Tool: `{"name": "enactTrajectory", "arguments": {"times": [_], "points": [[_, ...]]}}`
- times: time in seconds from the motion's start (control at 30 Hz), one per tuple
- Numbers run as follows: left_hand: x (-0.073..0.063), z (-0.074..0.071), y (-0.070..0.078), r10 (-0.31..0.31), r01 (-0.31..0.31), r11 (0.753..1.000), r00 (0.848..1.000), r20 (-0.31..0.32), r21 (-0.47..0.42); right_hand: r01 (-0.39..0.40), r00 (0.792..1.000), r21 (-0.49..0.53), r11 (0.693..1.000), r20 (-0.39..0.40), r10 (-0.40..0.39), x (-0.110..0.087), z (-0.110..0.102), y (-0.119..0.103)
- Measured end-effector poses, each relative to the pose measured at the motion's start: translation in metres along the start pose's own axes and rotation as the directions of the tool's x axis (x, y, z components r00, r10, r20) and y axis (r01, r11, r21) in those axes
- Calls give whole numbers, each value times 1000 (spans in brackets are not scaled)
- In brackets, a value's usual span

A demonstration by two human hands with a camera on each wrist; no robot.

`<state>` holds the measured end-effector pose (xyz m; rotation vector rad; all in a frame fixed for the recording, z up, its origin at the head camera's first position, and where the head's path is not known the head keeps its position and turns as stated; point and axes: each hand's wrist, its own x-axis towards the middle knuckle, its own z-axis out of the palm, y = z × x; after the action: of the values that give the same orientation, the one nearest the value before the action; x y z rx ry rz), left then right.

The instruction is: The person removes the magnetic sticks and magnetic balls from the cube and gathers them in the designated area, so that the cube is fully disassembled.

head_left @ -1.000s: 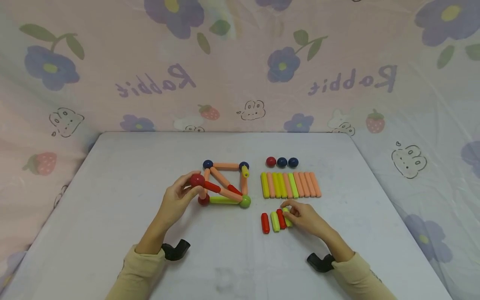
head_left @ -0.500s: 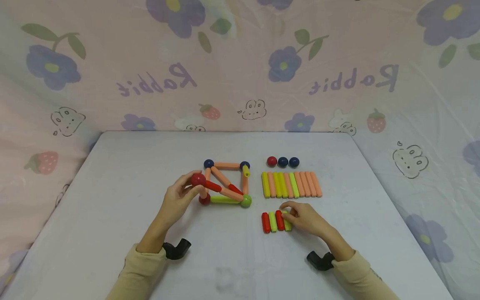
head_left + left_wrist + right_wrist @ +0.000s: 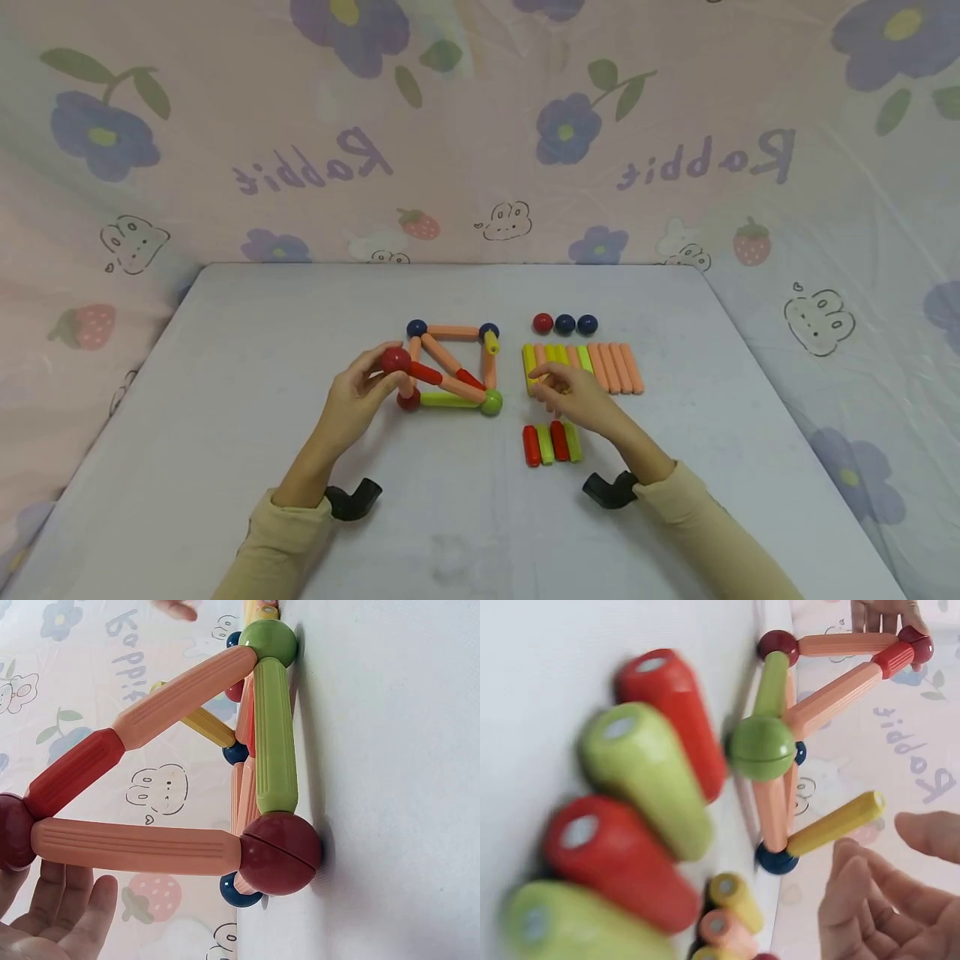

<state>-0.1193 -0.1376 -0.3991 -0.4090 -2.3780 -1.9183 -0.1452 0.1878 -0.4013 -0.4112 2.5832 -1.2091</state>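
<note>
My left hand (image 3: 351,408) pinches a red ball (image 3: 396,360), the raised corner of a frame of magnetic sticks and balls. A red short stick (image 3: 425,372) and peach sticks (image 3: 139,846) link that ball to the green ball (image 3: 491,402) and the lower red ball (image 3: 279,853). From a far blue ball (image 3: 777,859) a yellow stick (image 3: 836,823) slants upward, its other end free. My right hand (image 3: 579,400), fingers loosely bent and holding nothing, hovers between the long sticks and the short ones. Two red short sticks (image 3: 532,446) and two green ones (image 3: 545,444) lie side by side below it.
A row of long peach, yellow and green sticks (image 3: 621,368) lies right of the frame, partly hidden by my right hand. Behind it sit a loose red ball (image 3: 543,322) and two blue balls (image 3: 577,324). A patterned curtain (image 3: 465,167) rises past the table's far edge.
The short green and red sticks have been straightened into an even row. My right hand has let go of them and moved up and left. My left hand has stayed on the red ball.
</note>
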Motion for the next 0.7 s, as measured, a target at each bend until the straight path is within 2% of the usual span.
{"name": "enactTrajectory", "arguments": {"times": [0.1, 0.27, 0.4, 0.53, 0.7], "points": [[0, 0, 1, 0, 0, 1000, 1000, -1, 0, -17, 1000, 88, 996, 11, 17, 13, 0, -7], [0, 0, 1, -4, 4, 1000, 1000, 3, 6, -134, 991, 202, 970, 34, 129, 37, 2, -17], [0, 0, 0, 4, -5, 1000, 1000, 4, 7, -239, 971, 298, 924, 69, 229, 58, 8, -23], [0, 0, -2, 25, -25, 1000, 1000, 0, 2, -343, 939, 389, 855, 102, 330, 77, 13, -24], [1, 0, -2, 26, -26, 1000, 1000, -2, 6, -396, 916, 454, 798, 135, 378, 90, 16, -25]]}}
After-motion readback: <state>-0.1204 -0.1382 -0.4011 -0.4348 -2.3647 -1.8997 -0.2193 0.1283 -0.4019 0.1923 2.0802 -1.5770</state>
